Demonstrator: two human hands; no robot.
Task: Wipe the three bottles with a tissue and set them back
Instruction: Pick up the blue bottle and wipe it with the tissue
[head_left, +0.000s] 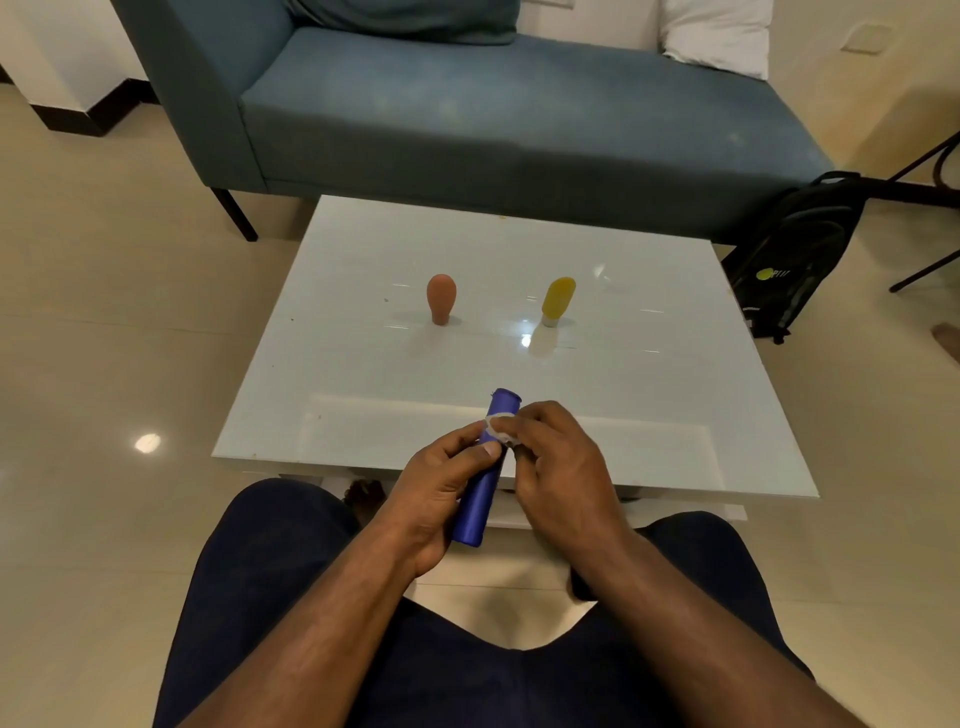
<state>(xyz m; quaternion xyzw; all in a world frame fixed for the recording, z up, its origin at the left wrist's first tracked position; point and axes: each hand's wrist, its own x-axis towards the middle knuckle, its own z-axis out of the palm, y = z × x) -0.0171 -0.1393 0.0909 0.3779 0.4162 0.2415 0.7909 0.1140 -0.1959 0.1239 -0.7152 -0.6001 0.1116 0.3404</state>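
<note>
My left hand (436, 488) grips a blue cylindrical bottle (480, 504) above the near edge of the white table (363, 374), tilted with its top pointing away from me. My right hand (558, 467) presses a small white tissue (496, 428) against the bottle's upper part. An orange-brown bottle (441, 298) stands cap-down at the table's middle left. A yellow bottle (557, 300) with a white cap stands cap-down to its right.
A blue sofa (467, 114) with a white pillow (719, 34) stands behind the table. A black backpack (800, 249) leans at the table's far right corner. My knees sit below the table's near edge on a beige tiled floor.
</note>
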